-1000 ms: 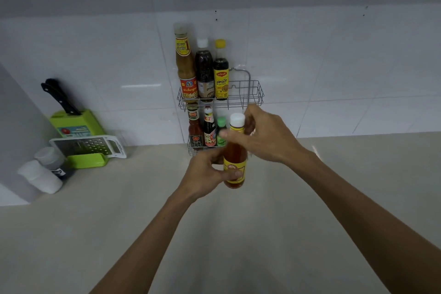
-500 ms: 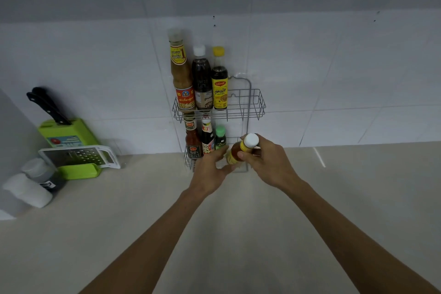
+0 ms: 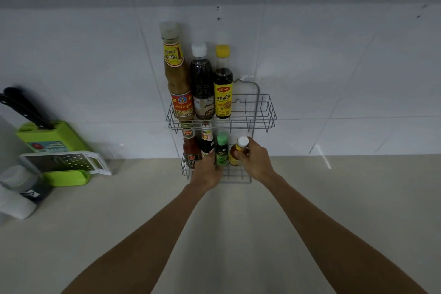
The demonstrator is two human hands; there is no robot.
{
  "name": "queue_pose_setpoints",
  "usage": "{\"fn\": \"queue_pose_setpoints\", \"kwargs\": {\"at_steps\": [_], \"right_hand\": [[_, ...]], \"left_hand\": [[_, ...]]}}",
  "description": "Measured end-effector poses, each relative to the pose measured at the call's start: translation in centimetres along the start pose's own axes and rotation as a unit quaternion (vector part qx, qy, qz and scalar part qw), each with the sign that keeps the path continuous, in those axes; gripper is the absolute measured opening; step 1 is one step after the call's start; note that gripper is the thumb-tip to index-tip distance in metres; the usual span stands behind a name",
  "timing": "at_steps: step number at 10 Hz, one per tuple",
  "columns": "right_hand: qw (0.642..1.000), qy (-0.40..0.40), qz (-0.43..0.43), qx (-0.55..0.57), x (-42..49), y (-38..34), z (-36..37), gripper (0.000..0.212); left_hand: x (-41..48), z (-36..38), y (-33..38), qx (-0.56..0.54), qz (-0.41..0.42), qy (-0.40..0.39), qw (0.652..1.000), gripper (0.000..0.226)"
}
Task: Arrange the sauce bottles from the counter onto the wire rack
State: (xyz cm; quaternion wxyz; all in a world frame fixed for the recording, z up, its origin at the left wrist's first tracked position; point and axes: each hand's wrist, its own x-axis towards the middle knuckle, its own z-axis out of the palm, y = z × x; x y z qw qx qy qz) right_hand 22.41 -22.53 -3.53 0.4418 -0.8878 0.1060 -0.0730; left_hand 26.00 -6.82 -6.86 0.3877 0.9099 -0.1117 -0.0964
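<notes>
A two-tier wire rack [image 3: 267, 112] hangs on the white tiled wall. Three tall bottles fill the left of its top tier: a tan sauce [image 3: 177, 79], a dark sauce with a white cap [image 3: 201, 83] and a yellow-capped soy bottle [image 3: 222, 83]. In the bottom tier stand a red chilli bottle [image 3: 189, 148], a dark bottle [image 3: 207, 142] and a green-capped bottle [image 3: 222, 150]. My right hand [image 3: 256, 162] grips an orange sauce bottle with a white cap [image 3: 236, 154], tilted, inside the bottom tier's right end. My left hand [image 3: 206, 172] rests against the bottom tier's front, by the green-capped bottle.
A green knife block with black handles [image 3: 45, 136] and a grater with a green tray [image 3: 69, 164] stand at the left. White and grey containers [image 3: 16, 196] sit at the far left edge. The beige counter [image 3: 358, 198] stretches to the right.
Both hands carried the orange bottle from above the counter forward into the rack's bottom tier. My left hand left the bottle's base and now touches the rack front.
</notes>
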Motion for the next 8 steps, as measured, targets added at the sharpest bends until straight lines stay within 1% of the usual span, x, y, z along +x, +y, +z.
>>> {"fn": "queue_pose_setpoints", "kwargs": {"at_steps": [1,2,4,6,7,8], "right_hand": [[1.000,-0.017,0.018,-0.014,2.2,0.9,0.8,0.030],[0.999,-0.015,0.035,-0.030,4.3,1.6,1.4,0.030],[0.998,-0.002,0.045,-0.050,6.1,2.0,2.2,0.032],[0.998,0.009,0.038,-0.052,5.7,2.3,2.2,0.036],[0.998,0.001,0.048,-0.049,5.1,2.2,2.0,0.054],[0.996,-0.017,0.073,-0.056,3.6,2.0,1.3,0.063]], "left_hand": [[1.3,0.3,-0.7,-0.008,-0.030,0.018,0.999,0.040],[1.8,0.7,-1.3,-0.004,-0.048,0.025,0.999,0.041],[1.9,1.4,-1.6,0.015,-0.059,0.014,0.998,0.039],[1.2,1.5,-1.8,0.030,-0.041,0.017,0.999,0.037],[0.2,1.1,-1.5,0.007,-0.014,0.024,1.000,0.040],[-1.5,-0.3,-0.5,0.013,-0.001,0.021,1.000,0.035]]}}
